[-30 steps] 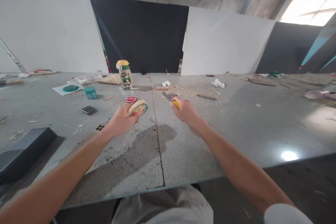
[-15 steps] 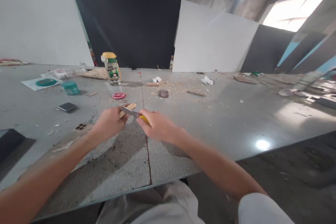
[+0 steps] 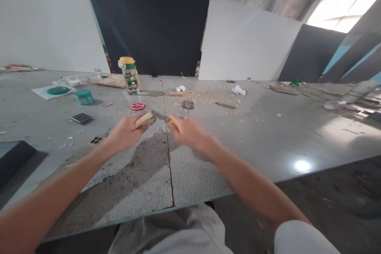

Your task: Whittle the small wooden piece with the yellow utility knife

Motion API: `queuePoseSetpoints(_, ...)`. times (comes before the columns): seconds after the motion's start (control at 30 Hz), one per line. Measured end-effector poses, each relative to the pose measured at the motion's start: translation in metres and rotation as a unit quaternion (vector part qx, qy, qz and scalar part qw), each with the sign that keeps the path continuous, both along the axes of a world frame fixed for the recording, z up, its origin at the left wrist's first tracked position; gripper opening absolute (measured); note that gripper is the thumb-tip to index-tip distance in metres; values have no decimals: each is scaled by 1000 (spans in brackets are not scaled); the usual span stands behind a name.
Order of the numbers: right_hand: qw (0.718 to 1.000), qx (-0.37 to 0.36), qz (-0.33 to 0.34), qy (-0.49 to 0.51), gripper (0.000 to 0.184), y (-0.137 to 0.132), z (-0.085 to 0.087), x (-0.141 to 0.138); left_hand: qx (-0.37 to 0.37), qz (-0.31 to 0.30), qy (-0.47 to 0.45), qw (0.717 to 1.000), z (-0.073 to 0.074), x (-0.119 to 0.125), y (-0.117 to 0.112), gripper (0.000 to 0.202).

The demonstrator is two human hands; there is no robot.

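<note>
My left hand (image 3: 124, 133) grips a small flat wooden piece (image 3: 145, 120) with a painted, colourful face, held just above the grey table (image 3: 238, 143). My right hand (image 3: 187, 131) is closed on a knife with a yellow handle (image 3: 173, 124). Its metal blade (image 3: 160, 115) points left and reaches the wooden piece's edge. Both hands are close together near the table's middle seam, and the right one is motion-blurred.
A yellow-lidded bottle (image 3: 129, 75) stands at the back, a red round lid (image 3: 137, 106) in front of it. Wood shavings (image 3: 205, 98), a small dark block (image 3: 188, 104) and a stick (image 3: 175, 93) lie beyond the hands. A teal tub (image 3: 84, 97) and dark case (image 3: 14, 158) sit left.
The hands came together from apart; the knife blade has met the wooden piece. Since half a second ago the piece has turned to show its painted face and the knife has shifted right.
</note>
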State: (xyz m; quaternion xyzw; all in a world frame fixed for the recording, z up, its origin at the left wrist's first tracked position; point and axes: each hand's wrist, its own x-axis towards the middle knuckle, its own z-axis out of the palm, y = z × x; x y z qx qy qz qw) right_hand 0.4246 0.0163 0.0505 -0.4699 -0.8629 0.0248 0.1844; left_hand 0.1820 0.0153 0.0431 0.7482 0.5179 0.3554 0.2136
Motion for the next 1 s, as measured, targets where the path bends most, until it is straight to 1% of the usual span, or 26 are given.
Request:
queuePoseSetpoints(0.03, 999, -11, -48, 6, 32, 11, -1, 11, -1, 7, -4, 1000, 3, -2, 0, 30)
queuePoseSetpoints(0.07, 995, -5, -93, 24, 33, 22, -2, 21, 2, 14, -3, 1000, 5, -3, 0, 34)
queuePoseSetpoints(0.1, 991, 4, -122, 49, 32, 30, -3, 29, 8, 18, -2, 1000, 7, -4, 0, 36)
queuePoseSetpoints(0.13, 988, 6, -133, 75, 33, 35, -4, 33, 13, 19, 2, 1000, 9, -4, -1, 38)
queuePoseSetpoints(0.17, 987, 6, -127, 97, 33, 37, -5, 34, 15, 14, 11, 1000, 10, -3, -2, 39)
queuePoseSetpoints(0.23, 989, 0, -81, 125, 32, 30, -7, 23, 24, 1, 32, 999, 9, -1, -3, 40)
queuePoseSetpoints(0.33, 991, -25, 12, 134, 30, 0, -7, -8, 48, -14, 52, 997, 3, 3, -4, 38)
queuePoseSetpoints(0.4, 989, -41, 56, 131, 27, -20, -5, -25, 56, -3, 79, 995, -1, 4, -4, 33)
queuePoseSetpoints(0.47, 987, -49, 79, 130, 25, -31, -3, -34, 56, 21, 114, 992, -4, 4, -4, 31)
queuePoseSetpoints(0.6, 987, -63, 82, 126, 23, -33, -1, -35, 62, 54, 167, 983, -3, 3, -5, 38)
queuePoseSetpoints(0.73, 989, -69, 77, 106, 25, -33, -2, -37, 51, 45, 202, 977, -2, 4, -5, 42)
queuePoseSetpoints(0.87, 996, -40, 54, 59, 29, -33, -5, -41, 55, 46, 202, 977, -5, 4, -4, 44)
queuePoseSetpoints(0.93, 999, -24, 36, 27, 34, -24, -7, -34, 55, 42, 191, 979, -6, 3, -3, 47)
queuePoseSetpoints(1.0, 1000, -14, -7, 9, 37, -6, -10, -17, 51, 52, 166, 983, -3, -1, -2, 49)
